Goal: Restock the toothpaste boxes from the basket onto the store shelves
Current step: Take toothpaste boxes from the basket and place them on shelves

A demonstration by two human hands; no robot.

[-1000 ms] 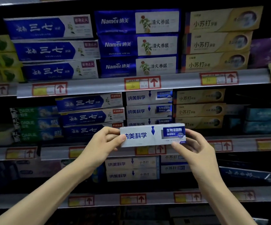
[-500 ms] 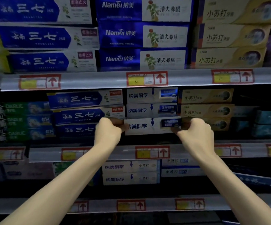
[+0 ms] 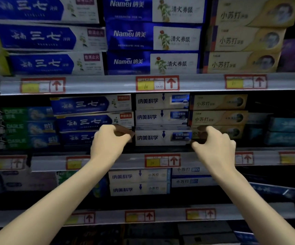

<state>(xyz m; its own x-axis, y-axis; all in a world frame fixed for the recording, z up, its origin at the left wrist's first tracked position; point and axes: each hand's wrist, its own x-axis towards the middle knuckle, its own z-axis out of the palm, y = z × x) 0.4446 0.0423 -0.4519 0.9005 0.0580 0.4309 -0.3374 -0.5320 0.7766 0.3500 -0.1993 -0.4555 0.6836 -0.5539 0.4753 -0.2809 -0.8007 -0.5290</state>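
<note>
While the white toothpaste box (image 3: 160,138) lies level on the middle shelf (image 3: 129,160), close to its front edge, it is gripped at both ends. Its left end is pinched by the curled fingers of the left hand (image 3: 110,141), and its right end by those of the right hand (image 3: 214,145). The printed face is turned outward. Two matching white boxes (image 3: 161,109) are stacked directly above it in the same column. Blue boxes (image 3: 90,121) are piled just to the left of the column, partly covered by the left hand, and tan boxes (image 3: 217,118) just to the right, behind the right hand. A red-framed price tag (image 3: 162,160) is fixed to the shelf's front edge below the held box. Green boxes (image 3: 24,128) are seen toward the shelf's left end.
</note>
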